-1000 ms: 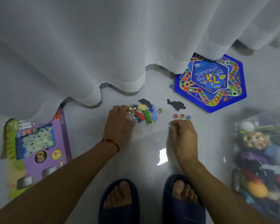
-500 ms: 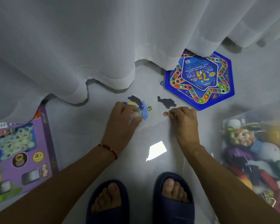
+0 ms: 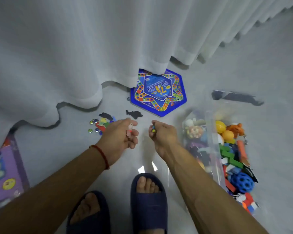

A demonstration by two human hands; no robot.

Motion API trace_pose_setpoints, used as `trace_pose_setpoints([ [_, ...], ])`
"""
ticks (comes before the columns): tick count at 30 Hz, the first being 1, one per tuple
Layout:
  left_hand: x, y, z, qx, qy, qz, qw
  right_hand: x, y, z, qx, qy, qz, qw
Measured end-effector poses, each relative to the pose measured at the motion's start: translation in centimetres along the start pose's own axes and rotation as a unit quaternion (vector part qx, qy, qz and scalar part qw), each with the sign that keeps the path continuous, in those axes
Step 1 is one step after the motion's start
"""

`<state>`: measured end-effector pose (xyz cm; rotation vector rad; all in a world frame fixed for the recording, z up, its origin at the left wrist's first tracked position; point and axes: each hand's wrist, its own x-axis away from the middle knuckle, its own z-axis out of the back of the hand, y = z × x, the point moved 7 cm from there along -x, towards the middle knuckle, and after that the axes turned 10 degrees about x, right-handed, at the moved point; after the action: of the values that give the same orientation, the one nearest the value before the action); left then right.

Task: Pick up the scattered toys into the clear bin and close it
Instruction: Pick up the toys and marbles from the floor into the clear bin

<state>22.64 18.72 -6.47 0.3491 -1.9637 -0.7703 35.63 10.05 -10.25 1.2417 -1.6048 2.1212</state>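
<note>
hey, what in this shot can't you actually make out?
Head view only:
- Left hand: curled fingers hide most of the small toy it grips.
- Hexagonal game board: far edge under the curtain.
- Purple box: cut by the left edge.
- Clear bin: near-side toys blurred through its wall.

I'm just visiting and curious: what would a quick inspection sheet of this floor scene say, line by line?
Surface: pale glossy floor, with glare patches near the feet.
Job's things: clear bin at right, open and full of toys; glass marbles and coloured pieces lie scattered at left; dark flat piece lies apart.
Clutter: blue hexagonal game board, partly under the curtain; purple game box at far left.
Grippers: left hand grips small pale toys; right hand pinches marbles.
Cables: nothing seen.
Surroundings: white curtain pooling on the floor; dark blue slippers on the person's feet.
</note>
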Motion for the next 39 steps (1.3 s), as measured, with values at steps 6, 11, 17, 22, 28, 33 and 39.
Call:
trace_pose_setpoints([
  [6, 8.5, 4.3, -13.3, -0.103, -0.192, -0.007, 0.976, 11.3, -9.3, 10.9, -0.265, -0.055, 0.08, 0.959],
  [11, 12.8, 3.5, -22.1, -0.189, -0.267, 0.055, 0.943, 12.9, -9.2, 22.6, -0.214, 0.042, 0.067, 0.974],
  [17, 14.0, 2.3, -19.5, -0.252, -0.205, -0.035, 0.945, 12.6, -5.9, 27.7, -0.118, 0.078, 0.026, 0.99],
  [22, 10.8, 4.6, -7.4, -0.243, -0.038, -0.103, 0.964, 13.8, -8.7, 23.4, 0.046, 0.065, 0.141, 0.987],
  [28, 7.8, 4.8, 8.4, -0.34, 0.129, -0.096, 0.927, 12.0, -10.9, 7.6, 0.373, -0.084, 0.274, 0.882],
  [33, 3.2, 2.1, 13.1, -0.421, 0.158, -0.101, 0.888, 2.9, -6.7, -3.2, 0.688, -0.123, 0.303, 0.648],
  [39, -3.2, -1.7, 13.7, -0.536, 0.136, -0.196, 0.81, -6.1, -1.5, -9.3, 0.711, -0.081, 0.336, 0.613],
])
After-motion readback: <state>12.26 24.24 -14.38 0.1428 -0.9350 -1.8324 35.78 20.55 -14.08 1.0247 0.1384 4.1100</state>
